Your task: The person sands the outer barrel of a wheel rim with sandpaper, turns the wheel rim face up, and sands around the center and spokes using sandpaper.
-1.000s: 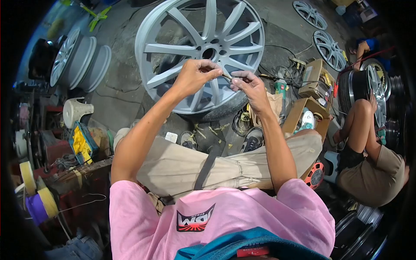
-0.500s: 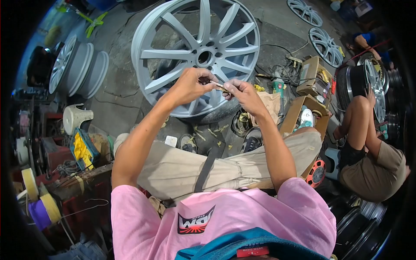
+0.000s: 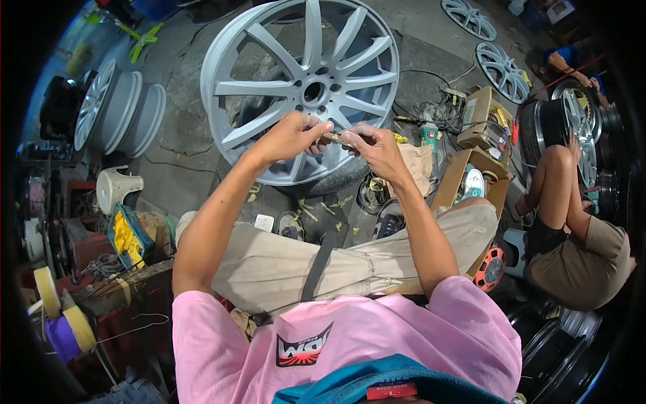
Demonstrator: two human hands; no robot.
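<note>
My left hand (image 3: 295, 137) and my right hand (image 3: 378, 149) meet over the lower part of a large grey multi-spoke wheel rim (image 3: 232, 87). Between them is a small, thin brownish strip (image 3: 336, 138), perhaps folded sandpaper; its exact kind is too small to make out. The left thumb and fingers pinch one end, and the right thumb and fingers close on the other. Pale dust coats the fingertips. The rim leans tilted on a dark tyre (image 3: 344, 179) in front of my feet, its hub hole facing up toward me.
More rims (image 3: 111, 108) stand at left, near a white stool (image 3: 118, 188) and a blue basket (image 3: 132, 236). At right are a green power tool (image 3: 431, 138), cardboard boxes (image 3: 447, 180) and cables. Another person (image 3: 572, 252) sits at far right beside a wheel.
My left thumb has shifted over the strip and the right fingers have re-gripped it, both hands staying close together. The view has moved slightly; the rim stays in place.
</note>
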